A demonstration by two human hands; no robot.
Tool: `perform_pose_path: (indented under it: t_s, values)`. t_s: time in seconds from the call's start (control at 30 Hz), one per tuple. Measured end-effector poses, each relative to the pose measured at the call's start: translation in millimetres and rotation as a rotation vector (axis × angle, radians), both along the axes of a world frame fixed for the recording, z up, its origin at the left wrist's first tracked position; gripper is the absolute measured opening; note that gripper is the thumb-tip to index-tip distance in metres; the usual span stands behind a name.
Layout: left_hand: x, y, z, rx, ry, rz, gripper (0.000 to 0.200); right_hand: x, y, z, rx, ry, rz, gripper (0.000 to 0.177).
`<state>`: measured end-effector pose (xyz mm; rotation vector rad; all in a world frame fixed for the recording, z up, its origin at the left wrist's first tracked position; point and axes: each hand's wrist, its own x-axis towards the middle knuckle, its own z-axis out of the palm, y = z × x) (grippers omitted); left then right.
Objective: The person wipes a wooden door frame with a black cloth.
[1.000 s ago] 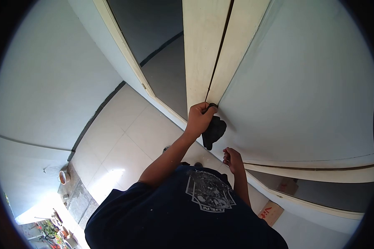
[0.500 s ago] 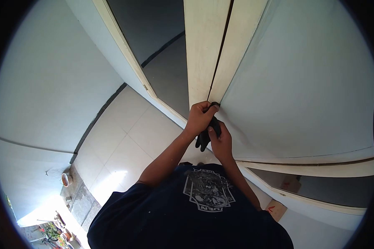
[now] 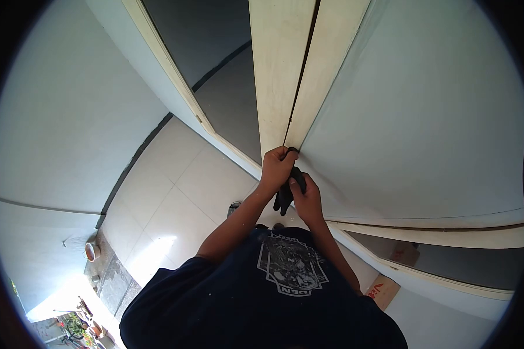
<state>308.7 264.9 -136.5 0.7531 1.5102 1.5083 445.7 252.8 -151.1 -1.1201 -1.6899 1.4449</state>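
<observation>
In front of my chest I hold a black glove (image 3: 284, 198) with both hands. My left hand (image 3: 276, 168) is closed on its upper end, the fingers pinching the opening. My right hand (image 3: 309, 198) sits a little lower and to the right, its thumb and fingers gripping the side of the glove. Dark glove fingers dangle below, between my two wrists. Part of the glove is hidden behind my fingers.
Just beyond my hands stands a cream door frame (image 3: 279, 70) with a dark gap. A dark glass panel (image 3: 221, 70) is to its left, a pale panel (image 3: 425, 116) to its right. A bucket (image 3: 92, 251) stands far left on the floor; a cardboard box (image 3: 383, 292) lies lower right.
Both hands and the glove have shifted slightly left and down in view, still gripping. A foot now shows beside my left forearm.
</observation>
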Motion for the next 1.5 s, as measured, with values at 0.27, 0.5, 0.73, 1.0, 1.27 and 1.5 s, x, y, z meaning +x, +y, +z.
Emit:
perform_pose_path:
  t_s: [0.27,0.5,0.73,1.0,1.27,1.5]
  values:
    - [0.5,-0.1,12.6,0.018,-0.068,0.029,0.017,0.7,6.5,14.6,-0.023,0.021,0.034,0.026]
    - [-4.7,-2.4,38.9,0.042,-0.001,0.029,0.022,-5.2,5.9,29.3,0.008,0.159,0.042,0.026]
    - [-18.0,0.5,-19.8,-0.068,-0.029,0.061,0.021,-14.5,14.9,-14.9,-0.063,-0.038,0.123,0.028]
    - [-17.7,-1.0,56.6,0.060,-0.054,0.035,0.021,-12.2,17.0,53.9,-0.007,0.138,0.104,0.027]
    - [-28.8,0.4,50.5,-0.035,-0.015,0.002,0.022,-23.5,19.6,34.1,-0.042,0.127,0.137,0.026]
    - [-33.4,3.4,23.3,-0.038,-0.034,0.002,0.023,-23.7,19.9,24.3,-0.080,0.137,0.108,0.028]
